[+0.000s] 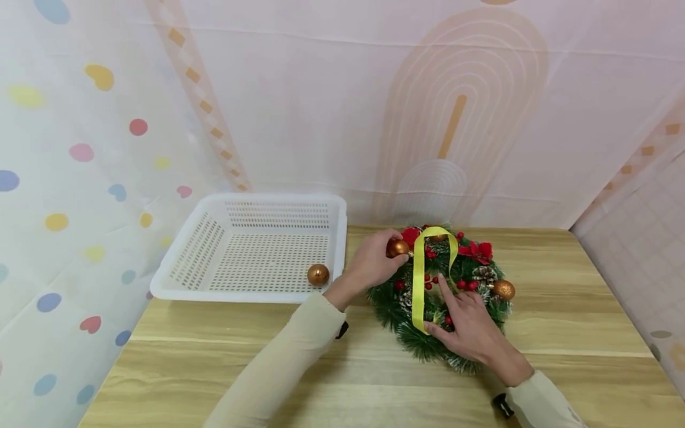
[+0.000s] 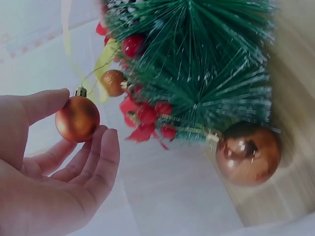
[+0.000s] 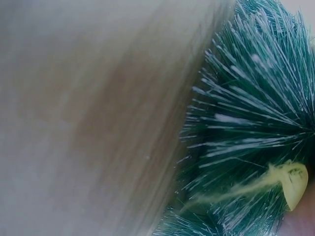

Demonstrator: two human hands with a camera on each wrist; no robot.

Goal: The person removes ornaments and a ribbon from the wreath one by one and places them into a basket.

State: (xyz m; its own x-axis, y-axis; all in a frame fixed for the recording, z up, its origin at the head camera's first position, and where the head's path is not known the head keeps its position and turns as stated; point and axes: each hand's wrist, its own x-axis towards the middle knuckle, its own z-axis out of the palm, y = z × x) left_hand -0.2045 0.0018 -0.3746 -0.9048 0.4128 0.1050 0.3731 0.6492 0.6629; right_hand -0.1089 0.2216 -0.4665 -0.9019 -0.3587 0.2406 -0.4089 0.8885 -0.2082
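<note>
A green Christmas wreath (image 1: 414,348) with red berries, red flowers and pinecones lies on the table. My left hand (image 1: 373,263) holds a matte copper bauble (image 2: 77,119) between thumb and fingers at the wreath's upper left. In the left wrist view a thin cord runs from the bauble's cap toward the wreath. A yellow ribbon (image 1: 419,279) loops up over the wreath. My right hand (image 1: 472,326) rests on the lower right of the wreath, index finger extended among the berries, thumb against the ribbon's lower end. A glittery copper bauble (image 1: 504,290) hangs at the wreath's right edge.
Left of the wreath stands a white plastic basket (image 1: 176,295) with slotted walls. Inside, near its front right corner, lies a shiny copper bauble (image 1: 318,274). Behind the wooden table (image 1: 578,309) hangs a patterned cloth (image 1: 321,107).
</note>
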